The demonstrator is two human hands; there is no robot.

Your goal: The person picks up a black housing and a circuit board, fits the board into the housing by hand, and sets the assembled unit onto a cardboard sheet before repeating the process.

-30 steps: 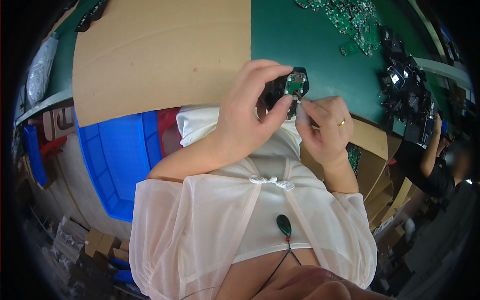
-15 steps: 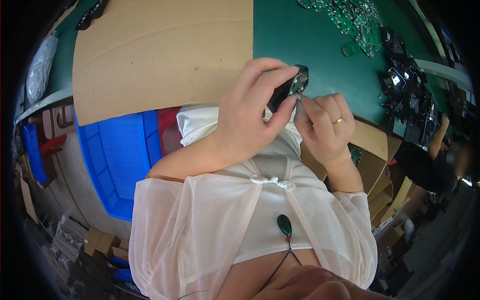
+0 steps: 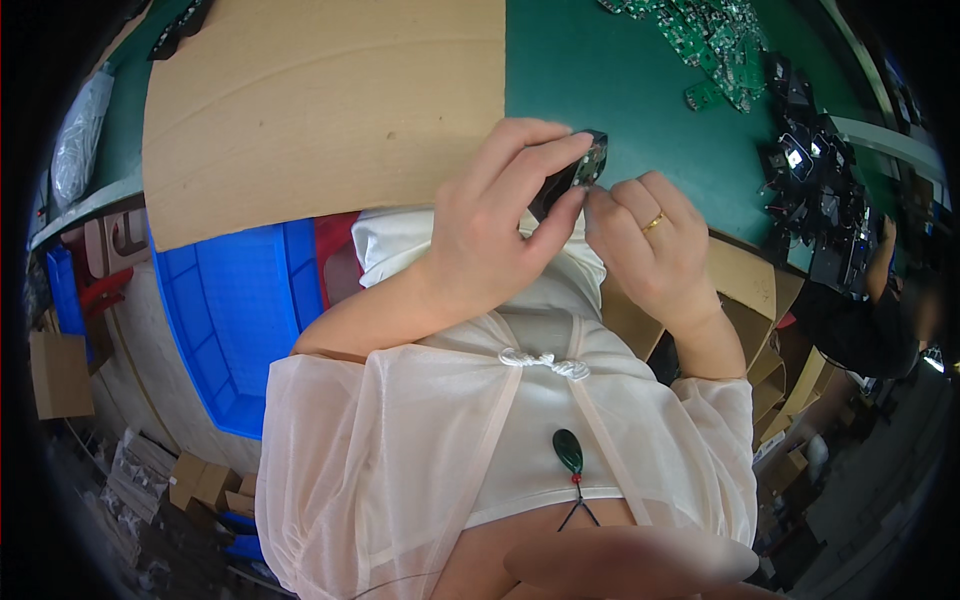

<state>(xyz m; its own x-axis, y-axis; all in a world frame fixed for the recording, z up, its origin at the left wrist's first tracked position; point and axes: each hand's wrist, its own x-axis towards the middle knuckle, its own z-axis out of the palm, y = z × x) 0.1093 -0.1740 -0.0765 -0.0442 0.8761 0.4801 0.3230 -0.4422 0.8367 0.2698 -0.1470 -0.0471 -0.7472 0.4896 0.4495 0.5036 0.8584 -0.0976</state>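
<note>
Over the near edge of the green table, my left hand (image 3: 490,215) is closed round a small black plastic housing (image 3: 556,192). A green circuit board (image 3: 590,165) sits inside the housing, its face turned to the right. My right hand (image 3: 650,240), with a ring on one finger, has its thumb and fingers pinched together at the board's lower edge. What lies in that pinch is hidden behind the fingers. The two hands nearly touch there.
A cardboard sheet (image 3: 330,110) covers the table's left part. Loose green circuit boards (image 3: 715,45) and a pile of black housings (image 3: 820,190) lie at the right. A blue crate (image 3: 235,330) stands below left, open cardboard boxes (image 3: 745,290) below right. Another person's arm (image 3: 882,260) shows at far right.
My right hand has turned, its back now facing up more, its fingertips still at the board. The housing and my left hand have shifted slightly left.
</note>
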